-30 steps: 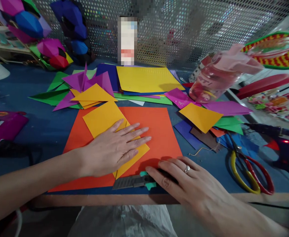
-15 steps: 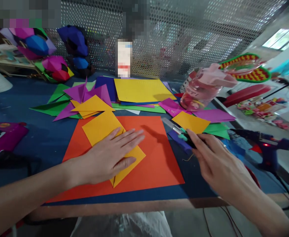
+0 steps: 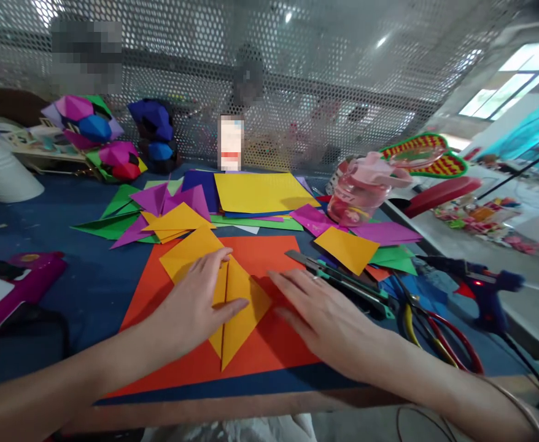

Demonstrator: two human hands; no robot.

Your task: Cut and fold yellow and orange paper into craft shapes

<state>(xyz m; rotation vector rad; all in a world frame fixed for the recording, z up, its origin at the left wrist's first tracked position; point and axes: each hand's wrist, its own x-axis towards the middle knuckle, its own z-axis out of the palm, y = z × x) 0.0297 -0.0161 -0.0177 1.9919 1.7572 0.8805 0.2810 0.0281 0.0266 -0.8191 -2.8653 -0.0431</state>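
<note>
Craft workshop, by look of it: blue worktop [image 3: 89, 236] strewn with coloured paper [image 3: 248, 307]; utility knife [image 3: 350, 284], scissors [image 3: 415, 301], glue gun [image 3: 490, 294] laid out at right; faceted paper models [image 3: 97, 127] backed by perforated metal screen [image 3: 325, 80].

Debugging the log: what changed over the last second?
Teal-black utility knife moved right and away from the person, to the right side of the orange paper sheet; right hand released it. Stayed: folded amber paper on the sheet, left hand on it.
</note>
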